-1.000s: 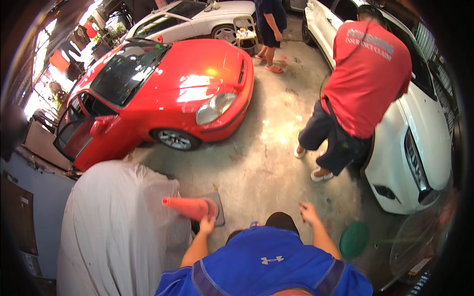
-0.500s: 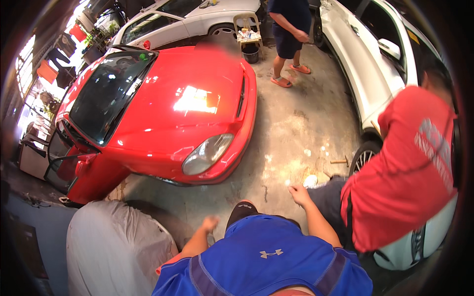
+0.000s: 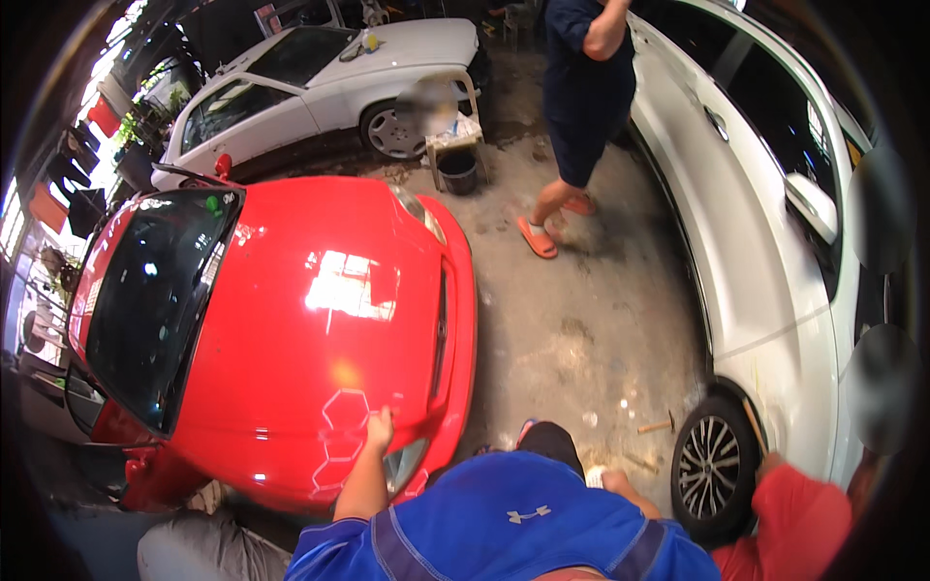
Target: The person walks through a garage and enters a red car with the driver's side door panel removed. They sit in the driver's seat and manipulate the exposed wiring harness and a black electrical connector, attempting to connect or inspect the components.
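Observation:
My left hand (image 3: 381, 427) is raised at the front corner of the red car (image 3: 281, 378), above its headlight (image 3: 405, 467). Its fingers look curled closed; anything inside them is too small to make out. Low beside my right knee, my right hand (image 3: 617, 480) appears at the end of a mostly hidden forearm. Its fingers are unclear, and a bright whitish patch (image 3: 594, 476) shows right beside it. Pale outlined hexagons show on the car's glossy hood near my left hand.
A white car (image 3: 765, 281) stands along the right, its front wheel (image 3: 717, 455) near a hammer (image 3: 657, 424) on the concrete. A red-sleeved person (image 3: 799, 513) holds a wooden stick there. Another person (image 3: 591, 97) walks ahead. Behind are a chair (image 3: 453, 131), a bucket (image 3: 459, 172) and a white sedan (image 3: 387, 68).
My view has shifted, and the red car appears lower and closer. My left hand has moved up to its front corner. The red-shirted person sits lower in view; the walking person appears nearer.

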A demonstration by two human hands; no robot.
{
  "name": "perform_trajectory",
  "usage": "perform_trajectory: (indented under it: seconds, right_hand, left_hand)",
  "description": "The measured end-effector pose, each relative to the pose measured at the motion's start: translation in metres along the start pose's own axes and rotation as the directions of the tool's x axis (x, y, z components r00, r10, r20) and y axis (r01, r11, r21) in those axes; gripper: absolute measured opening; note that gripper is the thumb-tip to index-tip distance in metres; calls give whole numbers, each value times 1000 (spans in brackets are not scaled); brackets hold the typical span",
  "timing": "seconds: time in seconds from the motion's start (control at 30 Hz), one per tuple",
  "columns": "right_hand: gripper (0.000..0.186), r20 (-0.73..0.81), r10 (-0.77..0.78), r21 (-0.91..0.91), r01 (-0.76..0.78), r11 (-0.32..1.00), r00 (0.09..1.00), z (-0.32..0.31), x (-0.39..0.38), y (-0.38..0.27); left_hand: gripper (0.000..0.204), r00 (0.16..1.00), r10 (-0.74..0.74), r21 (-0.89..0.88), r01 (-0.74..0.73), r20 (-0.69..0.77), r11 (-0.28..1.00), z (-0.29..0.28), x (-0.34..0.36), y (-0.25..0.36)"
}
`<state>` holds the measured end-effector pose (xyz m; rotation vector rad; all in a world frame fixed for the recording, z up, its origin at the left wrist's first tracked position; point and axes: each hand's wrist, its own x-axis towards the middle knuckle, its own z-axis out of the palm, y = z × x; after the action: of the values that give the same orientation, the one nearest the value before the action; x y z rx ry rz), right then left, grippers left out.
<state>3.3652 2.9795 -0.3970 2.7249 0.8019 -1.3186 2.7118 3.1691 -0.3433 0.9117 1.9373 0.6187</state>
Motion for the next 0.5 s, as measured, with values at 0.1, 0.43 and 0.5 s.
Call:
perform_trajectory:
  seconds: [0.1,0.43,0.5]
  right_hand:
    - [33,123,-63,-249,92,964,990,-25,36,-11]
    - [20,74,-201,232,180,956,977,-170,256,-456]
    - [33,77,-326,299,290,909,942,-211,269,-601]
  left_hand:
    - [54,948,316,-352,-312,-47,882,-27,117,207]
    - [89,983,-165,323,184,-87,928,117,282,212]
    - [98,903,-424,305,426,-75,852,147,273,187]
